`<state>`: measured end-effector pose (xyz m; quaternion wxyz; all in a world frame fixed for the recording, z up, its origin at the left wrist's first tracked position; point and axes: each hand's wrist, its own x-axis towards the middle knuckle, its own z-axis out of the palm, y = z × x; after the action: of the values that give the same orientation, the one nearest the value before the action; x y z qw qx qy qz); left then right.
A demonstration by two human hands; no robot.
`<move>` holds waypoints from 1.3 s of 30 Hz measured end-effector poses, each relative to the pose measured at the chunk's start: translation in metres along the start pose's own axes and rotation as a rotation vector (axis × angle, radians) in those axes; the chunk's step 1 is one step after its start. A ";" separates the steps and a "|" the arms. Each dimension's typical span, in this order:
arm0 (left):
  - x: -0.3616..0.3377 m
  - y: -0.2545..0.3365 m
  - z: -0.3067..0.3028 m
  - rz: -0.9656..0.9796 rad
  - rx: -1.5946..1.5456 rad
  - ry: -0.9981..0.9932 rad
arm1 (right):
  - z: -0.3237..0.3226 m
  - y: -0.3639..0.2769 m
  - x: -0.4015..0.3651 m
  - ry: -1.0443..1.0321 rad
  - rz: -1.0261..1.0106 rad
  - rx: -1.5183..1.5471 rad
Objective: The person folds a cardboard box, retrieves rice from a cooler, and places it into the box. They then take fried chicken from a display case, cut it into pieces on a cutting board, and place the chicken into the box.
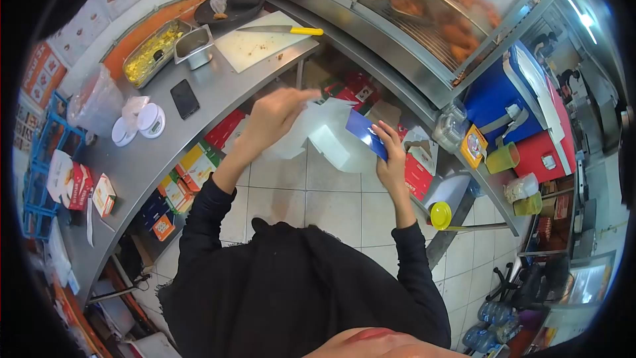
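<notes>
My right hand (391, 154) is closed on a flat blue card-like piece with white print (361, 129), fingers over its face. A whitish, see-through sheet or bag (291, 138) spreads between my two hands, with a brighter white flap (329, 147) in its middle. Over the left part of that sheet is my left hand (279, 117), blurred by motion, its fingers pointing right towards the blue piece. I cannot tell whether it grips anything.
A steel counter (218, 89) curves around with a cutting board (242, 53), yellow-handled knife (291, 29), phone (185, 99), scale (151, 120) and food pan (149, 59). Ahead stands a glass food display (424, 13). Right are blue (493, 96) and red coolers (540, 152). Folded cartons (199, 166) fill the shelf below.
</notes>
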<state>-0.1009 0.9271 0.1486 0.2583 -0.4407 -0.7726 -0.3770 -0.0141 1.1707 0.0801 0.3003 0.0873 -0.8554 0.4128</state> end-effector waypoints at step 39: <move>-0.138 -0.018 -0.022 -0.869 -0.543 0.397 | 0.193 -0.106 0.075 -0.347 -0.717 0.032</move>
<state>-0.0494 0.8366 0.0538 0.0967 -0.0524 -0.6949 -0.7106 -0.1173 0.9633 0.1013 0.2748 0.4534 -0.8023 0.2743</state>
